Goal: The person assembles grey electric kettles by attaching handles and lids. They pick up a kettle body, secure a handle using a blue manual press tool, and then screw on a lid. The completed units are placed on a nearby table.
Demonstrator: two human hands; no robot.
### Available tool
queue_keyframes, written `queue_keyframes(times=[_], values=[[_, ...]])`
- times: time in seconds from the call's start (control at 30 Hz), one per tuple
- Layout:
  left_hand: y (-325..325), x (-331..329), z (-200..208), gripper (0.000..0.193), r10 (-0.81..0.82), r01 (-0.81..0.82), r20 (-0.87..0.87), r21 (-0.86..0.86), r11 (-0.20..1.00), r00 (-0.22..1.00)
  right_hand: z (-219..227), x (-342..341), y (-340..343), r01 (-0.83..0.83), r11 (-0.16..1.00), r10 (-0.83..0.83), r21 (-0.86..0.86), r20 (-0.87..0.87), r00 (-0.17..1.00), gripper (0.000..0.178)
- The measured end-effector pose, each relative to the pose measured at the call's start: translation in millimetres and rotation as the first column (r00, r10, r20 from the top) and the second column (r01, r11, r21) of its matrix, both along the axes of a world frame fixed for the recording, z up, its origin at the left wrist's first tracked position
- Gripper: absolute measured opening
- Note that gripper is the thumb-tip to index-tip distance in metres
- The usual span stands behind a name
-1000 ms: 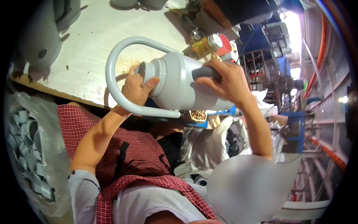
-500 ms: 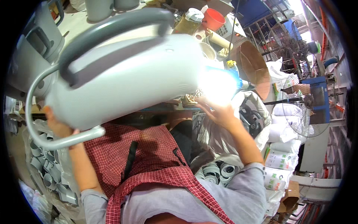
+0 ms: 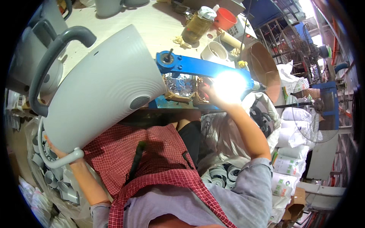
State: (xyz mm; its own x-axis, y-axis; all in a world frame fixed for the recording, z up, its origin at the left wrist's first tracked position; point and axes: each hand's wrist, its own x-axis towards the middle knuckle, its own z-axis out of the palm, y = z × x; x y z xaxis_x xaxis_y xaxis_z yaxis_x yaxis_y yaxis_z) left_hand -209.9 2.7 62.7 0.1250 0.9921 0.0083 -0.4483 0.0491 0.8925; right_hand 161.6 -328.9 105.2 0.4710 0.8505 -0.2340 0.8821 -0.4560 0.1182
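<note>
In the head view, my left hand (image 3: 56,151) grips the lower left end of a large light-grey plastic vessel (image 3: 110,79) with a dark-grey curved handle (image 3: 37,76), fingers mostly hidden behind it; the vessel lies tilted across the table edge, its ringed end near a blue metal bar (image 3: 197,65); my right arm bends at the elbow, its right hand (image 3: 218,99) beside small silvery metal pieces (image 3: 181,85); glare covers part, so I cannot tell its opening or hold; on the off-white tabletop (image 3: 152,36) stands a white-lidded amber jar (image 3: 195,27); rightward, a wire-caged fan (image 3: 304,125) stands near white sacks (image 3: 287,163).
</note>
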Motion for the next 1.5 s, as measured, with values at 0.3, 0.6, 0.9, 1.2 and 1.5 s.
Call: queue_keyframes(times=[0.3, 0.6, 0.9, 1.2, 1.5], values=[[1, -9, 6, 0.046, 0.04, -0.04, 0.07, -0.006, 0.999, 0.997, -68, 10, -38, 0.099, 0.77, -0.2, 0.631, 0.092, 0.976, 0.024], [11, -18, -5, 0.052, 0.243, -0.258, -0.092, -0.224, 0.94, 0.966, -55, 3, -34, -0.009, 0.814, -0.216, 0.581, 0.317, 0.923, 0.01], [20, -19, -26, 0.045, 0.128, -0.128, -0.155, 0.006, 0.992, 0.98, 56, -46, 68, 0.423, 0.333, 0.194, 0.843, -0.5, 0.844, 0.017], [22, -25, -34, 0.044, 0.1, -0.101, -0.051, -0.018, 0.995, 0.994, 49, -34, 129, 0.516, 0.384, 0.125, 0.766, -0.597, 0.792, 0.009], [16, -24, -31, 0.045, 0.141, -0.126, -0.196, 0.085, 0.988, 0.97, 39, -37, 81, 0.089, 0.401, 0.18, 0.912, -0.174, 0.968, 0.034]])
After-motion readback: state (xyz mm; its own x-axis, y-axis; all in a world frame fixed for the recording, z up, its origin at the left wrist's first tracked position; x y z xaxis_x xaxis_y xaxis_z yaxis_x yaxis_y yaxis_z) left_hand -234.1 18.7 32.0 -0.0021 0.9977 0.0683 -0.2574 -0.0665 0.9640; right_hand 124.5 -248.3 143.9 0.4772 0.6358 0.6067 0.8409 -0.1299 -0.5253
